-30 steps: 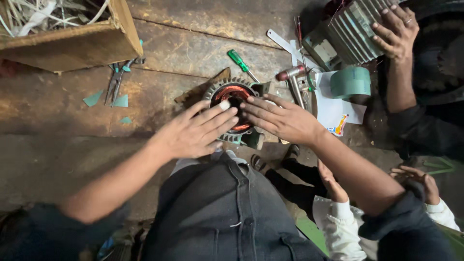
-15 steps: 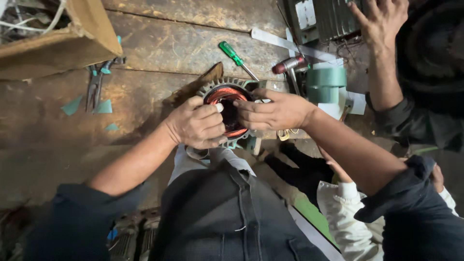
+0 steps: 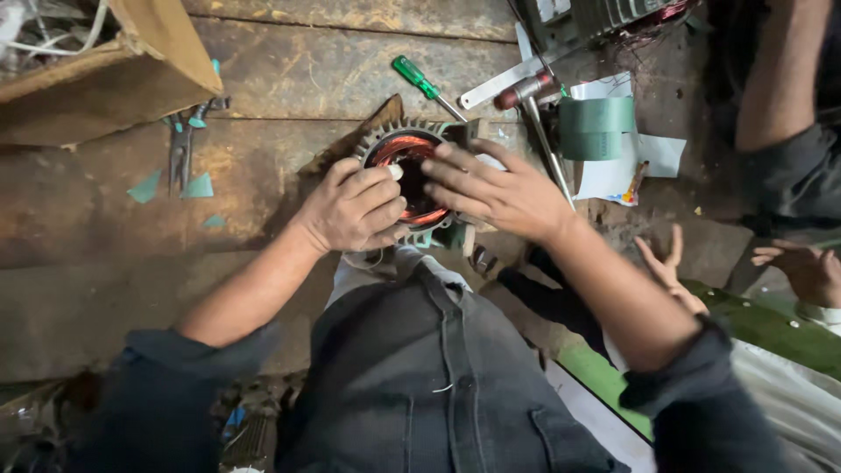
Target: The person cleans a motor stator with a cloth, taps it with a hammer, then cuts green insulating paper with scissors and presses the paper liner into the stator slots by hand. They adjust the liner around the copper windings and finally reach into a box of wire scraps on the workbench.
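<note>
Copper-orange windings point(image 3: 412, 151) inside grey finned motor stator point(image 3: 378, 140); beside stator, green-handled screwdriver point(image 3: 413, 75), green tape roll point(image 3: 596, 127), red-handled tool point(image 3: 524, 90).

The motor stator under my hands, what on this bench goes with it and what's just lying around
In hand:
motor stator with copper windings
left hand on its rim
right hand over its opening

Lying about:
green-handled screwdriver
green tape roll
pliers
hammer
cardboard box
green paper scraps

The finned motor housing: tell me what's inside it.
Inside the finned motor housing, copper-red windings ring a dark bore. The left hand and right hand cover the lower part.
</note>
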The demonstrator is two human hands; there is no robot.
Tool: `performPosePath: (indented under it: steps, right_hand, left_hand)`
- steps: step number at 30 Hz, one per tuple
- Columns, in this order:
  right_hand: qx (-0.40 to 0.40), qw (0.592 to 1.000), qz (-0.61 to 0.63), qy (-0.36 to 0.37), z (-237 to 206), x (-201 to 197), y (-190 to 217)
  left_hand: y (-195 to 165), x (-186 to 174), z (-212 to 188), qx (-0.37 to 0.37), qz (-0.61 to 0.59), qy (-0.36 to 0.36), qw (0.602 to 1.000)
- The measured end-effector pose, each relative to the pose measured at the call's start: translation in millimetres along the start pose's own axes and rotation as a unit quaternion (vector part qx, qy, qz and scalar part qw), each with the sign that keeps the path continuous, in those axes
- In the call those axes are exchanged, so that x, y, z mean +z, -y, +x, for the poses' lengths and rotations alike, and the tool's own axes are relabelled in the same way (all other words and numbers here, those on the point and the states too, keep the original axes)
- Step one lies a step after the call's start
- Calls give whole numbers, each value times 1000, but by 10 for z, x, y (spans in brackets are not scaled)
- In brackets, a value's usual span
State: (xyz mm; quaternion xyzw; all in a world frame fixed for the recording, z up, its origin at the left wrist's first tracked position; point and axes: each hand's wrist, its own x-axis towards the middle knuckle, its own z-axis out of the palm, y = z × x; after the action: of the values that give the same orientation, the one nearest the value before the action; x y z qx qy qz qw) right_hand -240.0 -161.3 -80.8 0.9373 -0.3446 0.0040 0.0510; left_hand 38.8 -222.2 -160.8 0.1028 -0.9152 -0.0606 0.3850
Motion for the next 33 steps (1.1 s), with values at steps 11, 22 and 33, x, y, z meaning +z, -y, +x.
performPosePath:
  steps: [11,22,33]
  right_hand:
    - [511,849,122,-65,-1253,644,1004]
    - [491,862,104,-71,-1354,826,843]
    - [406,903,126,-72,-1639,876,639]
  left_hand:
    - [-412,-670,684,-268,5,-9,963]
    - [-470,3,543,-420,-94,-93,898]
    - [-1245,-132,380,-540,-102,-184,815]
